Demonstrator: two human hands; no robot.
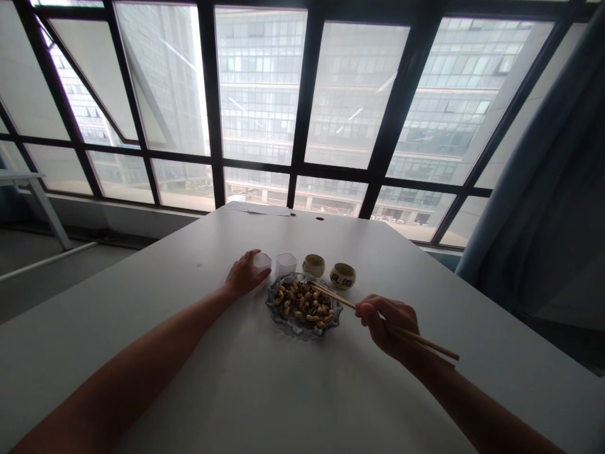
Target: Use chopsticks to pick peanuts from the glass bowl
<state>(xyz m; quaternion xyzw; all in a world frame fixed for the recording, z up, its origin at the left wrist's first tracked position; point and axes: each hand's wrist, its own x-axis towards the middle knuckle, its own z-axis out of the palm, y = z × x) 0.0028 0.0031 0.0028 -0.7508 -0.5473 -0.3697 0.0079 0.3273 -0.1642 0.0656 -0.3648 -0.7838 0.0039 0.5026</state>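
Observation:
My right hand [390,320] is closed around a pair of wooden chopsticks [435,347]. Their tips reach into a scalloped clear glass dish [302,332], at its far side. Peanuts in their shells [309,304] lie in the dish with smaller dark pieces, perhaps seeds. Whether the tips pinch anything is too small to tell. On the left, my left hand [242,275] curves its fingers and thumb around a small translucent plastic cup [263,261]. A second translucent cup [286,262] stands just right of it. Two small beige ceramic cups [313,265] follow, the right one [343,276] bearing dark characters.
The white table [212,378] extends toward large dark-framed windows [258,88]. Papers [259,209] lie at its far edge, near a dark round hole [320,219]. A blue curtain [524,151] hangs at right; another white table [42,202] stands at left.

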